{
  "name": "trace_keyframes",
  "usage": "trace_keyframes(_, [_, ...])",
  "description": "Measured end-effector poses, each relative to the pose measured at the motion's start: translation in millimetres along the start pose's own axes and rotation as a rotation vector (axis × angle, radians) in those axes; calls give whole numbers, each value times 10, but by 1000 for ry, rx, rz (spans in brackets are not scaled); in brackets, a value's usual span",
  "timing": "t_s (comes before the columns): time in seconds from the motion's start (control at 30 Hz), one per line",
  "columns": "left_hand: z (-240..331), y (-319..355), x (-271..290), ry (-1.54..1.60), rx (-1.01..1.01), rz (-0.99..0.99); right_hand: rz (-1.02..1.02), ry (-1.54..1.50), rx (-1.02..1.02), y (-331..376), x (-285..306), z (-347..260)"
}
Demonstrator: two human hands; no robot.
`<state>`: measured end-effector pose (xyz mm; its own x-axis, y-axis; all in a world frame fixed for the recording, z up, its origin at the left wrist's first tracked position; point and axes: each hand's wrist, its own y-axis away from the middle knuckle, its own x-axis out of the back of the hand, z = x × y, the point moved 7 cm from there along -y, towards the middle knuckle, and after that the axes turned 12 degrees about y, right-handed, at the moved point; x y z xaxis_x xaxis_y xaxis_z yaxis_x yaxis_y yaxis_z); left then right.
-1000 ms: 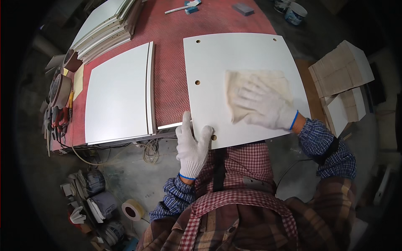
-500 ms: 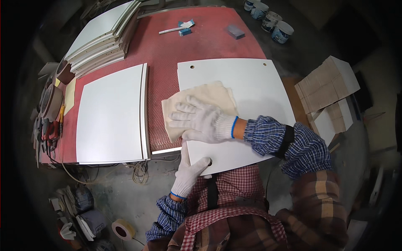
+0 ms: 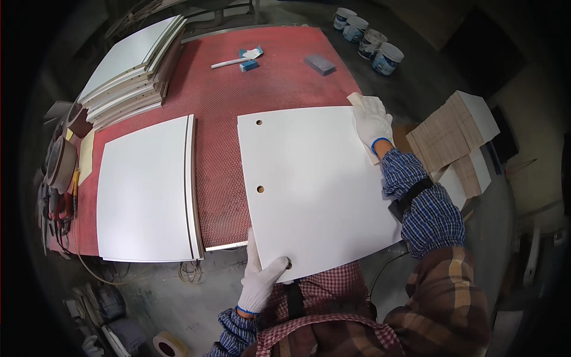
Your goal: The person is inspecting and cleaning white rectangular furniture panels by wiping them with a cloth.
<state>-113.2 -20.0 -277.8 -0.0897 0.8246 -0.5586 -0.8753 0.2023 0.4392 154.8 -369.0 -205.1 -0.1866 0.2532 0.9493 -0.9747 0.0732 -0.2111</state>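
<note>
A white panel (image 3: 318, 178) with round holes along its left side lies in front of me, its near edge over the table's edge. My left hand (image 3: 262, 279), in a white knit glove, grips its near left corner, thumb on top beside a hole and the other fingers mostly hidden. My right hand (image 3: 372, 119), gloved too, is at the far right corner. It holds a cream cloth (image 3: 373, 156) against the panel's right edge; the cloth is partly hidden under the hand.
Left on the red table (image 3: 220, 149) lie white panels (image 3: 146, 190), with a taller panel stack (image 3: 134, 65) behind. A white stick (image 3: 229, 63), a small blue block (image 3: 248, 66) and a grey block (image 3: 320, 64) sit farther back. Strip-edged boards (image 3: 455, 128) stand at right; buckets (image 3: 388, 58) behind.
My right hand has swept the cloth from the panel's left side to its far right corner, uncovering a middle hole. My left hand keeps its grip. The view has shifted slightly.
</note>
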Motion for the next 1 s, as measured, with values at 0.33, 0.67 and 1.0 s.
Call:
trace_keyframes(0.33, [31, 118, -16, -97, -22, -61, 271, 102, 851, 409, 623, -2396])
trace_keyframes(0.67, [-145, -24, 317, 556, 56, -160, 44, -428, 1217, 2649, 1043, -2285])
trace_keyframes(1.0, [-117, -12, 264, 279, 40, -428, -86, -380, 325, 2223, 419, -238])
